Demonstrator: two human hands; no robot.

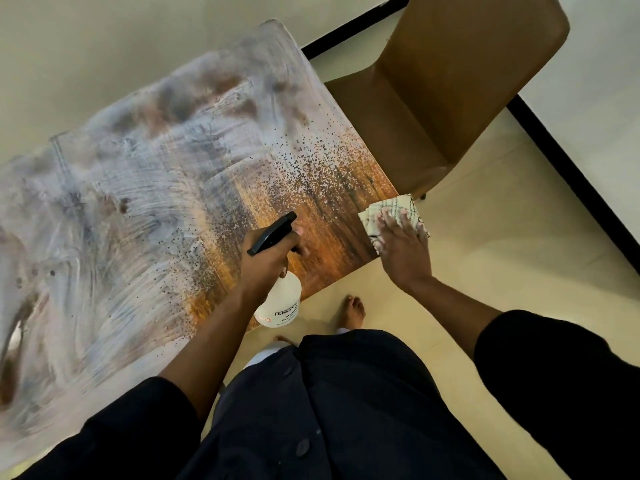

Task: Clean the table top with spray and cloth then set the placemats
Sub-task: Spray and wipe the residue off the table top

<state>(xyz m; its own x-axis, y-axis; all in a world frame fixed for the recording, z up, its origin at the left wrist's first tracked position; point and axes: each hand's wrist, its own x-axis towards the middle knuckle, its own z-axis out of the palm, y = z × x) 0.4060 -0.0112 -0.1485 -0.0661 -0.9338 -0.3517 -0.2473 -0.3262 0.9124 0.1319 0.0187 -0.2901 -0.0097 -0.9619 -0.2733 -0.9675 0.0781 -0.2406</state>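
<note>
The wooden table top [145, 188] fills the left and middle of the head view; most of it is smeared white, and spray droplets speckle the brown strip at its right end. My left hand [268, 261] grips a white spray bottle [278, 303] with a black trigger head, nozzle aimed over the table. My right hand [403, 242] lies flat on a folded white cloth [391, 207] with dark stitched lines, at the table's right corner, partly over the edge. No placemats are in view.
A brown upholstered chair [450, 84] stands close against the table's right end. A cream tiled floor [502, 244] lies below, with a black skirting line along the wall. My bare foot [353, 311] is by the near table edge.
</note>
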